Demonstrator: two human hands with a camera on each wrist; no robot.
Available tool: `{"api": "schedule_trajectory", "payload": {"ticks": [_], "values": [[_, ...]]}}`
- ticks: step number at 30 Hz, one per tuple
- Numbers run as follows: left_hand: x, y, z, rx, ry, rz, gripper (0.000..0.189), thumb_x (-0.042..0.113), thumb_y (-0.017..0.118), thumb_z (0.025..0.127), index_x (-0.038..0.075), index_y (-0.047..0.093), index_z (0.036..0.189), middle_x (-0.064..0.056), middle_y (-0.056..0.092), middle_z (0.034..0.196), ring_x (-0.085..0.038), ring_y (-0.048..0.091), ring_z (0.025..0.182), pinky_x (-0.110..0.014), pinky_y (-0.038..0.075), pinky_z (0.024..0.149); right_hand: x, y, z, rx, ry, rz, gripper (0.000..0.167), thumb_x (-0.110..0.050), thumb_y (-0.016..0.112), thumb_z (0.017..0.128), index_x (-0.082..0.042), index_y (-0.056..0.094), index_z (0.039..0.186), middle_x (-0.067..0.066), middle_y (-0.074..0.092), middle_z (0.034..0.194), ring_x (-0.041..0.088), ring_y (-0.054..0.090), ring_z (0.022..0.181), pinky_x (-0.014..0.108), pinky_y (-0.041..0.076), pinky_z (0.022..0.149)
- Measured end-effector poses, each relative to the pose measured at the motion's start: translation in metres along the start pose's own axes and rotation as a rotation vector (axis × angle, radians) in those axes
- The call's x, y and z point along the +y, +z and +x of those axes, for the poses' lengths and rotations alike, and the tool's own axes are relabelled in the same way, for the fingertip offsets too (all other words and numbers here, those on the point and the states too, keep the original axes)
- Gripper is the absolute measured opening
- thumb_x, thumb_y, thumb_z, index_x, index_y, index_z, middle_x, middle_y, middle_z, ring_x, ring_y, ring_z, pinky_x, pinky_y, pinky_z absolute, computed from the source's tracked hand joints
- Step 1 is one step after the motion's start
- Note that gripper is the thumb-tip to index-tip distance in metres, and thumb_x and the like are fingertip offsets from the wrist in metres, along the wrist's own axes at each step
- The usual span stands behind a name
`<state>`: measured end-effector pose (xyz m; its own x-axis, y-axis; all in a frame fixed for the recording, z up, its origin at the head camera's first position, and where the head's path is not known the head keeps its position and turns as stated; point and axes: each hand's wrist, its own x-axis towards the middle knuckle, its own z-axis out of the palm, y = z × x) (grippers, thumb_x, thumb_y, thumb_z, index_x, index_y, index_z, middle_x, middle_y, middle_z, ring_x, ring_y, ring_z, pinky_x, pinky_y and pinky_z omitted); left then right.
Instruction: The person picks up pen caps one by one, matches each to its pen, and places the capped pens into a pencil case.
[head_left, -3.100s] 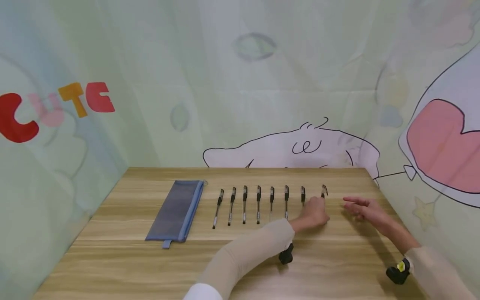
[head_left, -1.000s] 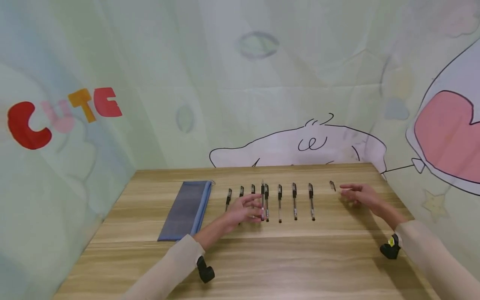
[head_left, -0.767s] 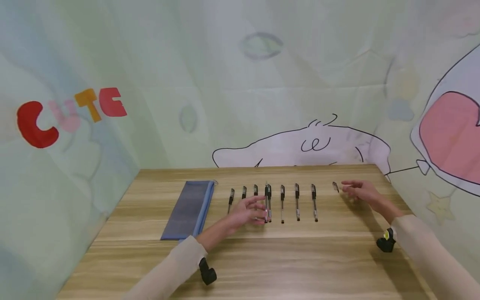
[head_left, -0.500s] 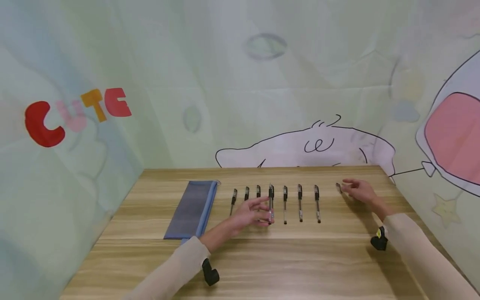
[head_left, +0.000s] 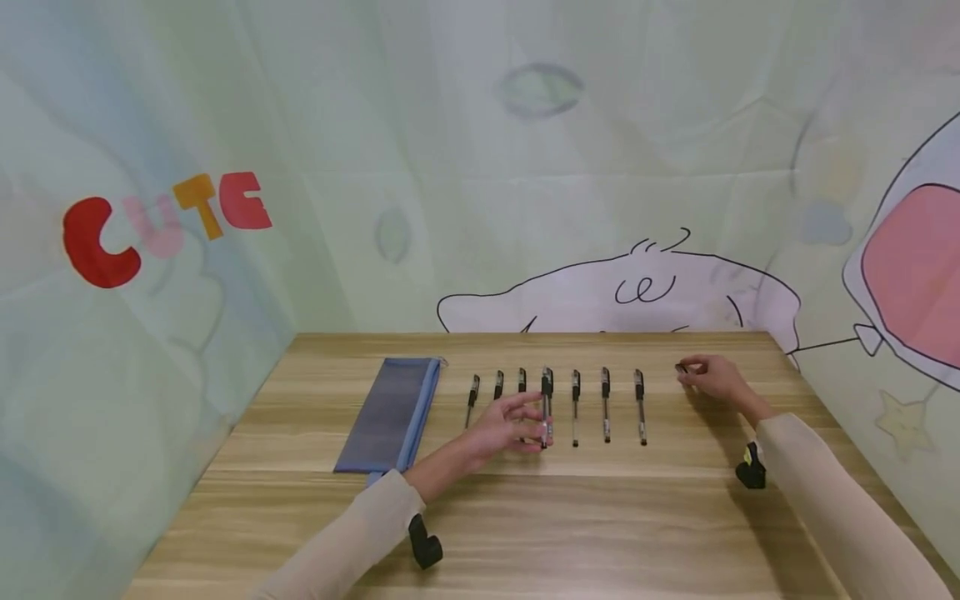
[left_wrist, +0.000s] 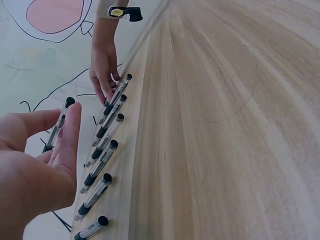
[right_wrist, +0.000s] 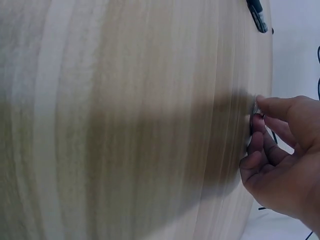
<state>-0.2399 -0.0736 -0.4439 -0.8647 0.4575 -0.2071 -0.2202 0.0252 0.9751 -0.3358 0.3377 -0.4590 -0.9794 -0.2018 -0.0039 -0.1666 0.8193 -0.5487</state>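
Head view: well right of the blue pouch (head_left: 386,415), your right hand (head_left: 716,379) had just clamped its grip on the pen cap (head_left: 681,368). Nearer the pouch, your left hand (head_left: 498,432) pinched the uncapped pen (head_left: 545,388), so you now held both.

Head view: left arm (head_left: 360,530) in from bottom edge, left of center, angled up-right; left hand (head_left: 504,428) about mid-frame, fingers slightly fanned, gripping. Now right arm (head_left: 840,500): in from lower right, angled up-left; right hand (head_left: 714,377) at mid-right, thumb and fingertip pinching. Hands well apart.
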Motion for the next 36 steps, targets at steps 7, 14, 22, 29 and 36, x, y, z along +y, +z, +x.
{"api": "schedule_trajectory", "payload": {"ticks": [7, 14, 22, 29, 36], "values": [[0.002, 0.001, 0.002, 0.005, -0.008, -0.016, 0.071, -0.003, 0.068, 0.093, 0.007, 0.038, 0.156, -0.026, 0.056, 0.139, -0.022, 0.076, 0.097, -0.038, 0.064, 0.090, 0.000, 0.000, 0.001, 0.016, -0.029, 0.001, 0.036, -0.012, 0.064, 0.097, 0.013, 0.063, 0.122, 0.034, 0.071, 0.103, 0.028, 0.065, 0.079, 0.028, 0.047, 0.064], [0.003, 0.002, 0.004, -0.019, 0.001, -0.041, 0.073, -0.005, 0.067, 0.093, 0.006, 0.035, 0.158, -0.030, 0.051, 0.145, -0.023, 0.076, 0.098, -0.036, 0.065, 0.087, -0.012, -0.002, -0.004, 0.023, -0.010, 0.076, 0.029, -0.014, 0.061, 0.100, 0.010, 0.068, 0.115, 0.029, 0.073, 0.103, 0.023, 0.064, 0.082, 0.026, 0.048, 0.066], [0.000, 0.005, 0.005, -0.036, 0.000, -0.045, 0.075, -0.005, 0.068, 0.092, 0.007, 0.034, 0.158, -0.030, 0.052, 0.145, -0.021, 0.076, 0.094, -0.036, 0.065, 0.087, -0.027, -0.008, -0.008, -0.063, 0.024, 0.432, 0.044, -0.031, 0.062, 0.102, 0.008, 0.064, 0.123, -0.007, 0.077, 0.090, 0.010, 0.065, 0.089, 0.025, 0.049, 0.076], [-0.002, 0.010, 0.006, -0.045, 0.007, -0.037, 0.073, -0.006, 0.066, 0.094, 0.005, 0.033, 0.158, -0.029, 0.053, 0.142, -0.023, 0.076, 0.096, -0.036, 0.065, 0.086, -0.047, -0.003, -0.004, -0.181, 0.118, 0.621, 0.053, -0.027, 0.053, 0.107, 0.011, 0.046, 0.143, -0.019, 0.074, 0.103, 0.008, 0.064, 0.101, 0.023, 0.054, 0.084], [0.001, 0.012, 0.006, -0.045, -0.006, -0.043, 0.072, -0.005, 0.067, 0.093, 0.007, 0.036, 0.157, -0.027, 0.055, 0.142, -0.021, 0.076, 0.094, -0.036, 0.065, 0.086, -0.065, 0.007, 0.002, -0.251, 0.130, 0.726, 0.055, -0.026, 0.050, 0.109, 0.008, 0.040, 0.151, 0.001, 0.064, 0.133, 0.015, 0.059, 0.118, 0.027, 0.054, 0.101]]}}
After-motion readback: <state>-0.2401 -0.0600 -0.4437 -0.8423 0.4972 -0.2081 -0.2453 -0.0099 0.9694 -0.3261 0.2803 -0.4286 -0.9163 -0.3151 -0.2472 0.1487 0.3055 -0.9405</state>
